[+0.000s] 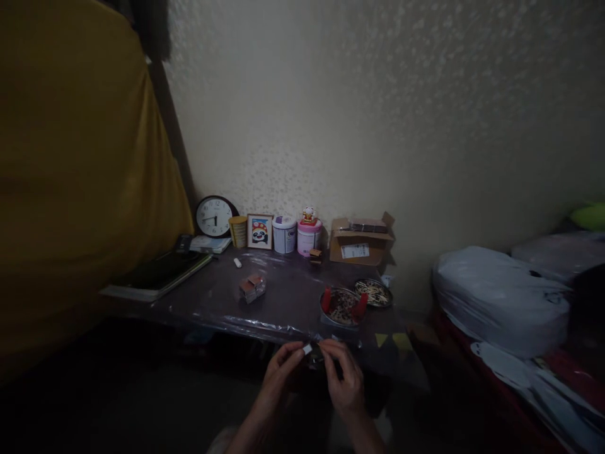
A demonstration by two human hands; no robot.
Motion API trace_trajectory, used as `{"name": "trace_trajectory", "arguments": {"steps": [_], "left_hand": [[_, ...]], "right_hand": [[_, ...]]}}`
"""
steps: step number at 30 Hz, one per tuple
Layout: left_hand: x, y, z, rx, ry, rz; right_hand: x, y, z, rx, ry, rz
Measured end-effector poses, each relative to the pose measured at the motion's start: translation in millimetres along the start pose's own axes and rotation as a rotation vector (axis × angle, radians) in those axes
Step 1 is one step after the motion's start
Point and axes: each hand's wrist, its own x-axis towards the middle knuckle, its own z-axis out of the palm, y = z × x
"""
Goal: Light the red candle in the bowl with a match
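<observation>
In front of the table's near edge, my left hand (282, 369) pinches a small white piece (307, 349) between thumb and fingertips. My right hand (345, 378) is held close beside it, thumb and fingers pressed together. Whatever sits in those right fingertips is too small and dim to make out. Just beyond the hands stands a round dish (344, 308) of small dark and light bits, with two red objects at its sides. Behind it to the right, another round dish (373, 292) holds thin pale sticks. A plastic-wrapped block of small brown boxes (252, 287) lies farther left.
Along the wall stand a clock (215, 216), a yellow cup (238, 231), a framed panda picture (259, 232), two tins (284, 236) and an open cardboard box (355, 250). A large book (161, 277) lies left on the plastic-covered table (208, 296). Bulky white bags (501, 299) sit right.
</observation>
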Motion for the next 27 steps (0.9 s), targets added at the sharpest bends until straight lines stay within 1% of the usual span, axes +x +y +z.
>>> {"name": "trace_trajectory", "arguments": {"steps": [3, 6, 8, 9, 11, 13, 14, 17, 19, 24, 27], "left_hand": [[-1.1, 1.1, 3.4, 0.006, 0.014, -0.005], [-2.5, 2.4, 6.3, -0.018, 0.006, -0.005], [-3.5, 3.6, 8.2, -0.036, -0.004, -0.009], [-4.1, 4.4, 9.2, -0.039, -0.007, -0.012], [-5.3, 6.2, 11.6, -0.040, -0.007, -0.006], [-6.7, 8.1, 13.5, -0.040, -0.021, 0.010], [-7.3, 8.9, 13.9, -0.041, -0.032, 0.014], [-8.7, 10.1, 12.7, -0.032, -0.054, 0.012], [-9.0, 9.9, 10.7, -0.015, -0.045, 0.019], [-8.9, 8.6, 5.3, 0.029, -0.028, 0.054], [-9.0, 9.7, -0.8, 0.046, -0.032, 0.047]], "right_hand": [[2.7, 1.3, -2.0, -0.040, -0.037, -0.022], [6.5, -4.3, -8.2, -0.067, 0.021, -0.036], [7.5, -11.4, -12.5, -0.074, 0.072, -0.084], [7.5, -14.1, -13.7, -0.075, 0.071, -0.112], [7.2, -14.4, -13.8, -0.076, 0.012, -0.141], [7.8, -7.1, -12.1, -0.088, -0.044, -0.104], [8.6, -1.5, -11.4, -0.099, -0.040, -0.066], [11.9, 13.9, -12.8, -0.107, 0.080, 0.048], [13.3, 18.8, -15.4, -0.075, 0.136, 0.093], [12.6, 18.1, -16.6, 0.015, 0.182, 0.184], [13.4, 17.8, -15.7, 0.043, 0.226, 0.174]]}}
